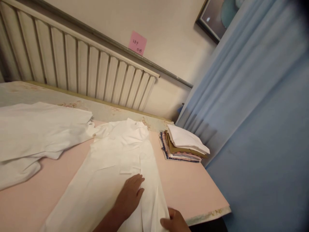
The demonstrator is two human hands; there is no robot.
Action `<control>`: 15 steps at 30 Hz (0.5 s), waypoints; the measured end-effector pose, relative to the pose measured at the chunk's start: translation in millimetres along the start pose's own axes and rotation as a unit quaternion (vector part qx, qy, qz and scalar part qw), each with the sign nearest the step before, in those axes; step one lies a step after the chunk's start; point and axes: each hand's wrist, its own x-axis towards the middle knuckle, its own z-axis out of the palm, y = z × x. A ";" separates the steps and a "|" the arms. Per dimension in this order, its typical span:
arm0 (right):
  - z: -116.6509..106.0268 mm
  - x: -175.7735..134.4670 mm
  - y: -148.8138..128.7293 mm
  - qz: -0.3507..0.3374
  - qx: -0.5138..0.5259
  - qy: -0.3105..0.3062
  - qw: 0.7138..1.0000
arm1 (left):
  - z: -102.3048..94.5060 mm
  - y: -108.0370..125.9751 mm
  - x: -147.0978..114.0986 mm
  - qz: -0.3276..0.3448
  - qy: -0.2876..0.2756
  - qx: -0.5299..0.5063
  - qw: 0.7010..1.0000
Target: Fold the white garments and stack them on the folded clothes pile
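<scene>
A long white button-front garment [101,180] with a collar and a pocket lies spread on the pink table cover, its collar end pointing away from me. My left hand [131,193] rests on its front just below the pocket, fingers stretched out. At the garment's right edge, near the front of the table, my right hand [176,220] pinches the cloth between thumb and fingers. The lower end of the garment runs out of view at the bottom.
More white clothing [43,132] lies to the left. A stack of folded clothes [184,145] sits at the right, near a blue curtain [241,96]. Behind the table [193,190] are a radiator [79,64] and a pink note [137,43] on the wall.
</scene>
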 end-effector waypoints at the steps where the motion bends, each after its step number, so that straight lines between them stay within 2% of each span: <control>1: -0.2 -1.9 3.5 0.005 0.003 0.002 1.000 | 0.1 0.0 0.0 -0.003 0.000 -0.003 1.000; 11: -0.1 -8.3 23.6 0.026 -0.006 0.030 0.999 | 3.3 -1.9 -0.7 -0.029 -0.016 -0.023 0.999; 15: -2.4 -6.6 26.5 0.007 -0.017 0.024 1.000 | 2.2 -1.4 -0.2 -0.025 -0.017 -0.018 0.999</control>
